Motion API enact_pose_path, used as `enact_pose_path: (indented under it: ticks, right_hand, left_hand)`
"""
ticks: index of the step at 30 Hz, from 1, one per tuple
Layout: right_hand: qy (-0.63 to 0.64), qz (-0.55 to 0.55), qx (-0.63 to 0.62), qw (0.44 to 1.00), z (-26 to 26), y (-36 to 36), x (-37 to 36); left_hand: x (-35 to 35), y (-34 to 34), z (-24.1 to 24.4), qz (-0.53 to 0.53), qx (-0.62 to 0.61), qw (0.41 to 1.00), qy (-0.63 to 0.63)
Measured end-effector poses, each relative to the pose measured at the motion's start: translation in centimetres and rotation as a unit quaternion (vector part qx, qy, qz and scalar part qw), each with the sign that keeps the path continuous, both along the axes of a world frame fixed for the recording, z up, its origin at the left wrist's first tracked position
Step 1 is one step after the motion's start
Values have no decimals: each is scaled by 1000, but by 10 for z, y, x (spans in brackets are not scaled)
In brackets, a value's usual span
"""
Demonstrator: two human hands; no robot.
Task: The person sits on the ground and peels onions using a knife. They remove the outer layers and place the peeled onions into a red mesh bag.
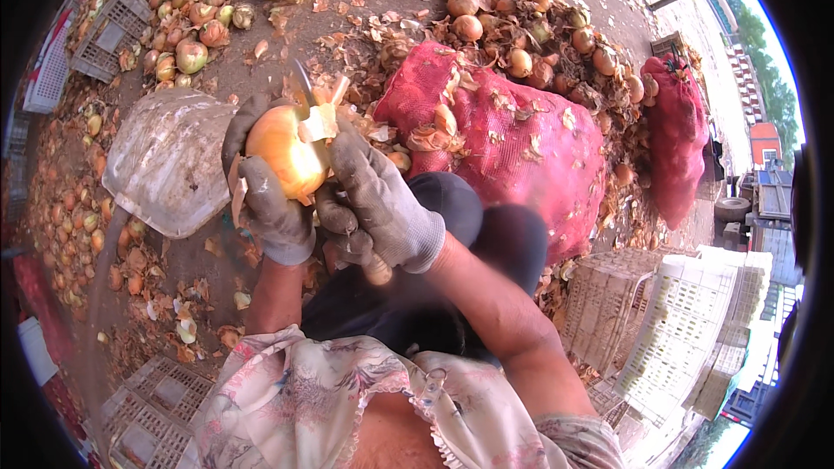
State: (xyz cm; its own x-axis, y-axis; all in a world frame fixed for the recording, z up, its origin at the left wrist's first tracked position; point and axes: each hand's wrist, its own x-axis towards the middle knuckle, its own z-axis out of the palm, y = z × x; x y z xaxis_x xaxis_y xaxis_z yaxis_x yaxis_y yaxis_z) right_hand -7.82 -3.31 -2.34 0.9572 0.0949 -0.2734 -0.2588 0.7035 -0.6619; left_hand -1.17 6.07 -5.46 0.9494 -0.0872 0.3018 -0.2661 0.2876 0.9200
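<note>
My left hand (270, 202), in a grey work glove, grips a large yellow onion (283, 146) from its left side and below. Gloved too, my right hand (384, 198) is closed around the wooden handle (376, 270) of a knife. The curved metal blade (302, 85) rises beside the onion's upper right side, partly hidden. A pale flap of onion skin (319, 124) lies over the blade at the onion, close to my right fingertips. Another strip of skin (239, 198) hangs by my left thumb.
A full red mesh sack (521, 137) lies beyond my knees; another (674, 137) stands farther right. Loose onions (192, 55) and dry skins cover much of the ground. A dirty whitish plastic scoop or container (172, 163) is at left. Plastic crates (677, 332) are stacked at right, others (163, 397) lower left.
</note>
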Motion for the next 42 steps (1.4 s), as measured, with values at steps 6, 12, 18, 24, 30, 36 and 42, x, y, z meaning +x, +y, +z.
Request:
enact_pose_path:
  ticks: [6,12,18,24,30,36,42]
  right_hand:
    - [-111,-133,-223,959,-20,11,13]
    - [-154,-117,-275,942,-25,10,14]
    - [-78,-43,-91,992,-15,-3,1]
    - [45,-27,10,999,8,-12,4]
    - [130,-114,40,984,4,-11,14]
    - [79,-10,-209,975,9,6,12]
    - [-3,5,-298,955,-3,13,10]
  left_hand:
    - [-8,11,0,-47,148,988,-8]
    - [1,9,1,-33,72,996,38]
    - [13,4,-11,-118,-200,934,271]
    - [33,15,-19,-199,-338,867,308]
    - [55,43,-15,-322,-449,784,282]
    - [48,53,-4,-204,-276,908,241]
    - [31,50,-5,-199,-126,944,233]
